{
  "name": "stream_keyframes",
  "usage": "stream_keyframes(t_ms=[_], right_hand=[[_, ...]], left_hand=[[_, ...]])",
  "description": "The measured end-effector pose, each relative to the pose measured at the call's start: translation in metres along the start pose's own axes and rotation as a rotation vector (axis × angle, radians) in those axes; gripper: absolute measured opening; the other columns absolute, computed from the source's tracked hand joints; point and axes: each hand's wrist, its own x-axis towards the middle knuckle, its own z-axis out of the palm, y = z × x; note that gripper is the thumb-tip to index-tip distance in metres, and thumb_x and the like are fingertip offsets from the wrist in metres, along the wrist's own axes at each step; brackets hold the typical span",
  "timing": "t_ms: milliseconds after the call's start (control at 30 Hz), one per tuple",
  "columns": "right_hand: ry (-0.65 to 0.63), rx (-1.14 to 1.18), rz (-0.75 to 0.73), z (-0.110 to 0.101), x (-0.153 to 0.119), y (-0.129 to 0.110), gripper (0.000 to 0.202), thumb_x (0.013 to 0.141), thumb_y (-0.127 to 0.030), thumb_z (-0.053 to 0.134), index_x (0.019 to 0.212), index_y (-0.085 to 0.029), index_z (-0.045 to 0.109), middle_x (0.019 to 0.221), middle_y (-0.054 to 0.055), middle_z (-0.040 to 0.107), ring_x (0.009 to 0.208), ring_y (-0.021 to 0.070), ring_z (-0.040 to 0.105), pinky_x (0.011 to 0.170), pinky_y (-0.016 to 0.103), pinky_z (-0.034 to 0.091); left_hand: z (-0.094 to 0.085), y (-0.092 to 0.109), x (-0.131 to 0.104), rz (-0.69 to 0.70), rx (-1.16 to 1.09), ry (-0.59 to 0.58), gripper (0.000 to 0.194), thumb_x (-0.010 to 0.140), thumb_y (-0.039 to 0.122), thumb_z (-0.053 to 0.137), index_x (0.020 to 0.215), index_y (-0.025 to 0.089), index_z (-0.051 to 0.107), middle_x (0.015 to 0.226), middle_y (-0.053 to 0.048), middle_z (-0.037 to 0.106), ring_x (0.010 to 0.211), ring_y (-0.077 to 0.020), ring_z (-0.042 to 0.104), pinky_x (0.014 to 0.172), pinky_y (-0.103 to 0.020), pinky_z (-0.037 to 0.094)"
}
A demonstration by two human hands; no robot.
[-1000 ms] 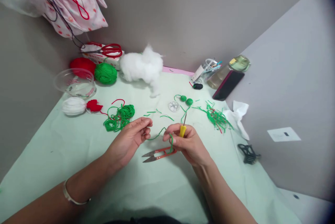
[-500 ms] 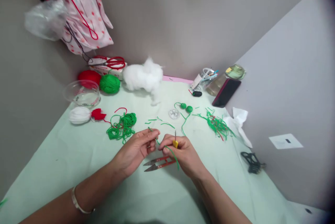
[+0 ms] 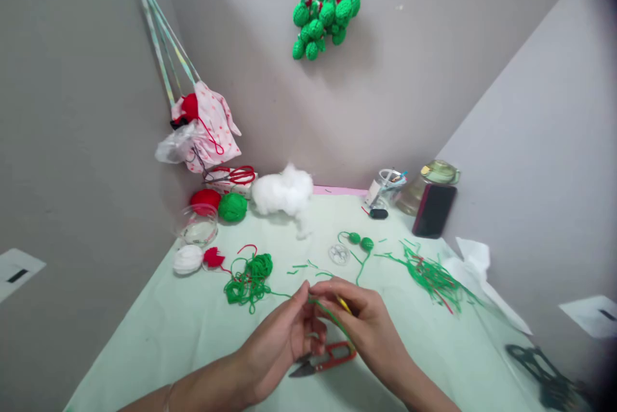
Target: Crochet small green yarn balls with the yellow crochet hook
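My left hand [image 3: 284,338] pinches a strand of green yarn [image 3: 280,295] between thumb and forefinger. This strand runs back to a loose green tangle on the cloth. Fingertips almost meeting it, my right hand [image 3: 369,322] is closed around a crochet hook [image 3: 344,304] with a yellow handle; its tip is hidden. A green yarn end lies along the right fingers. Beneath both hands lie orange-handled thread snips [image 3: 332,355], their blades partly covered by the left fingers.
Beyond the hands are two green crocheted balls [image 3: 367,244], a clear spool [image 3: 339,254] and yarn scraps [image 3: 431,274]. White stuffing [image 3: 284,193], a green yarn ball [image 3: 232,207] and a phone [image 3: 434,211] stand farther back. Green crocheted pieces [image 3: 328,17] hang above.
The view has tilted up, bringing the hanging green pieces into sight. My hands have come closer together, and the hook has turned from upright to slanted, its metal tip now hidden.
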Motion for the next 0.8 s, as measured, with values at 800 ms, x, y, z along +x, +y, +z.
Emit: stream_keyframes(t_ms=[800], right_hand=[[0.041,0.446,0.289,0.002,0.004,0.02,0.041,0.085,-0.056,0.075,0.089,-0.016,0.068,0.065,-0.005,0.062,0.042,0.0014,0.021,0.045,0.025,0.009]], left_hand=[[0.031,0.038,0.002,0.112,-0.17,0.119,0.017,0.092,0.02,0.076,0.08,0.009,0.076,0.055,0.005,0.053,0.049,-0.0053,0.051,0.049,-0.016,0.05]])
